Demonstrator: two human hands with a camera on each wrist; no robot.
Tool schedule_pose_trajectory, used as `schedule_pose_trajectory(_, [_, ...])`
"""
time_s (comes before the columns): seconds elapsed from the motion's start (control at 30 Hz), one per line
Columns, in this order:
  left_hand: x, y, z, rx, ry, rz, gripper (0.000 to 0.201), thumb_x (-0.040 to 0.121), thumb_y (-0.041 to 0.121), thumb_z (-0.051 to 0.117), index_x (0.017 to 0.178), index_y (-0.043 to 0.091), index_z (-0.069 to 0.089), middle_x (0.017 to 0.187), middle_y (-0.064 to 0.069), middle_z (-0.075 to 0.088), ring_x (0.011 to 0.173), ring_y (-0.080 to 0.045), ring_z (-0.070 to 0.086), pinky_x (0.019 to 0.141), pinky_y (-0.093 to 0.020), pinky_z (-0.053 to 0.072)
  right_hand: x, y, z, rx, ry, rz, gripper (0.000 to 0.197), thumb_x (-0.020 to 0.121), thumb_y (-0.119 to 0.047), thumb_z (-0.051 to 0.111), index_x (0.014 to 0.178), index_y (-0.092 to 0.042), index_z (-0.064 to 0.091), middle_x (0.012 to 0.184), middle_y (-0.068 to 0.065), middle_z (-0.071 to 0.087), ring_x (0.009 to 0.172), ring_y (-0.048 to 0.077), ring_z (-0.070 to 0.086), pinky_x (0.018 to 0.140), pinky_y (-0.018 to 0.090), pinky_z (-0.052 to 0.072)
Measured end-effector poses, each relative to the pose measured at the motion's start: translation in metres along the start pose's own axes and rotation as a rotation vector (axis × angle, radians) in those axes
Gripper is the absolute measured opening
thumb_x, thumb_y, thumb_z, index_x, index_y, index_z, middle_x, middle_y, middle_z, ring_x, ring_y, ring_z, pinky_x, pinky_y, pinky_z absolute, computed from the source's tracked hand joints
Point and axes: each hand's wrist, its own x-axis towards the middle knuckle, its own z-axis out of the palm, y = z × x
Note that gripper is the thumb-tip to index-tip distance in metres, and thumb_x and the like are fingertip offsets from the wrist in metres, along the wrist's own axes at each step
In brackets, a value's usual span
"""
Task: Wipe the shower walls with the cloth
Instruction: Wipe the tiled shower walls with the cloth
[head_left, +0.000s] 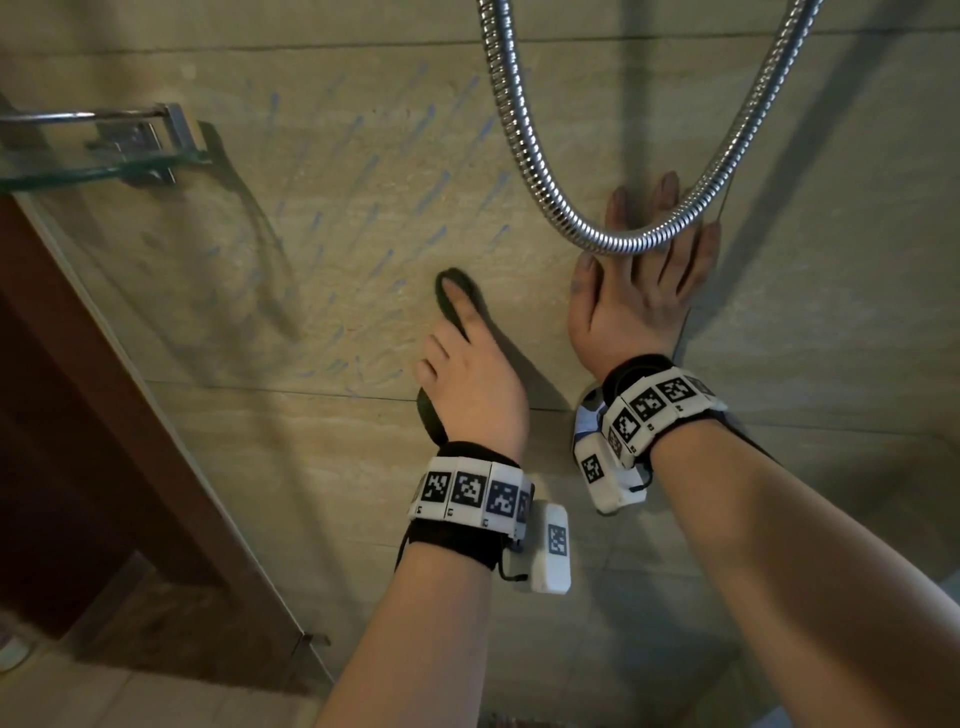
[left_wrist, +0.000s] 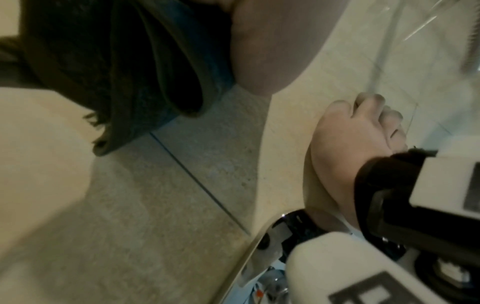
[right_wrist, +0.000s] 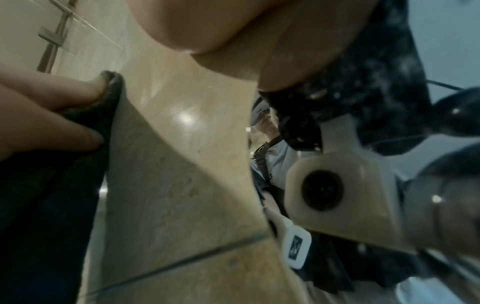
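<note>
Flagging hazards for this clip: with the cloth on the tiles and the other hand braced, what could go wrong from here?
1. The left hand presses the dark folded cloth with flat fingers, no firm grip; it may slip out.
2. The right hand is braced flat on the beige tiled wall, which shows streaks; it could slide.
3. The looped chrome shower hose crosses those fingers and could snag.

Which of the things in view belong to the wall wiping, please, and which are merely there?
In use:
dark cloth
left hand, pressing it on the tiled wall

Merely there:
shower hose
glass shelf
right hand, flat on the wall
</note>
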Motion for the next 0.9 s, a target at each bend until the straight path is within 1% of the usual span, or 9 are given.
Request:
schedule_pose_trajectory(0.07, [-0.002,0.002,0.003,-0.031,-0.033,-0.053,0.079,0.072,0.015,0.066,0.141,-0.006,0.034,0.094,-0.015,0.06,0.081,-0.027,0.059,0.07,-0.035,0.048,0.0,-0.001,0.0,-0.005,-0.007,-0.001,0.054,0.099,-0.037,0.027,0.145,-0.01,0.032,0.147,0.029,0.031,0.137,0.041,0.021,0.114,0.05,0.006])
schedule_pose_trajectory(0.13, [-0.005,0.004,0.003,-0.038,-0.076,-0.084,0.082,0.071,0.018,0.07,0.14,-0.01,0.034,0.097,-0.016,0.061,0.083,-0.027,0.06,0.071,-0.034,0.049,0.0,-0.001,0.0,-0.019,-0.013,-0.002,0.054,0.099,-0.037,0.029,0.146,-0.01,0.033,0.148,0.029,0.031,0.137,0.04,0.022,0.114,0.049,0.006])
schedule_pose_trajectory(0.23, [-0.003,0.007,-0.004,-0.05,-0.098,-0.073,0.08,0.079,0.018,0.061,0.144,-0.011,0.023,0.109,-0.019,0.059,0.095,-0.03,0.058,0.079,-0.037,0.047,0.0,-0.001,-0.001,-0.026,-0.015,0.003,0.054,0.099,-0.037,0.029,0.146,-0.011,0.03,0.148,0.029,0.03,0.137,0.04,0.018,0.114,0.049,0.003])
schedule_pose_trajectory(0.33, [0.0,0.014,-0.015,-0.074,-0.106,0.098,0.078,0.086,0.011,0.051,0.15,-0.002,0.007,0.12,-0.022,0.05,0.108,-0.036,0.05,0.09,-0.043,0.041,0.0,-0.001,0.0,-0.017,-0.005,0.007,0.055,0.099,-0.038,0.027,0.146,-0.011,0.029,0.148,0.029,0.03,0.137,0.039,0.016,0.114,0.048,-0.001])
schedule_pose_trajectory(0.43, [0.004,0.014,-0.019,-0.026,-0.047,0.181,0.075,0.087,0.011,0.041,0.152,0.007,0.003,0.122,-0.022,0.048,0.108,-0.036,0.049,0.09,-0.043,0.04,0.0,-0.002,-0.001,-0.012,-0.024,0.007,0.055,0.098,-0.037,0.03,0.147,-0.011,0.027,0.149,0.029,0.029,0.137,0.039,0.014,0.114,0.046,-0.004])
schedule_pose_trajectory(0.57, [0.005,-0.006,-0.01,-0.083,-0.146,-0.024,0.076,0.092,0.01,0.042,0.149,-0.002,-0.008,0.132,-0.024,0.041,0.118,-0.037,0.043,0.098,-0.044,0.035,-0.001,0.0,0.0,-0.021,-0.02,0.006,0.054,0.099,-0.037,0.03,0.147,-0.011,0.028,0.148,0.029,0.03,0.137,0.04,0.017,0.115,0.05,0.002])
schedule_pose_trajectory(0.67, [0.004,-0.013,-0.007,-0.084,-0.133,-0.106,0.078,0.09,0.011,0.048,0.147,-0.008,-0.001,0.13,-0.027,0.044,0.114,-0.039,0.048,0.094,-0.045,0.039,0.0,0.0,0.0,-0.029,0.002,-0.005,0.053,0.099,-0.037,0.03,0.145,-0.01,0.032,0.146,0.03,0.033,0.136,0.039,0.02,0.113,0.052,0.01])
schedule_pose_trajectory(0.8, [0.01,-0.001,-0.017,-0.155,-0.2,-0.101,0.078,0.093,0.015,0.045,0.146,-0.009,-0.006,0.141,-0.024,0.033,0.127,-0.035,0.037,0.104,-0.041,0.031,-0.001,0.0,-0.001,-0.017,-0.008,0.003,0.053,0.099,-0.037,0.03,0.145,-0.01,0.031,0.147,0.03,0.032,0.136,0.038,0.016,0.114,0.048,0.003])
schedule_pose_trajectory(0.9, [0.015,0.005,-0.023,-0.144,-0.101,0.018,0.078,0.089,0.014,0.047,0.148,-0.007,-0.001,0.134,-0.023,0.041,0.122,-0.035,0.042,0.1,-0.042,0.034,0.0,0.0,-0.002,-0.015,0.003,0.002,0.053,0.098,-0.037,0.031,0.144,-0.009,0.033,0.146,0.03,0.033,0.136,0.037,0.017,0.114,0.048,0.002])
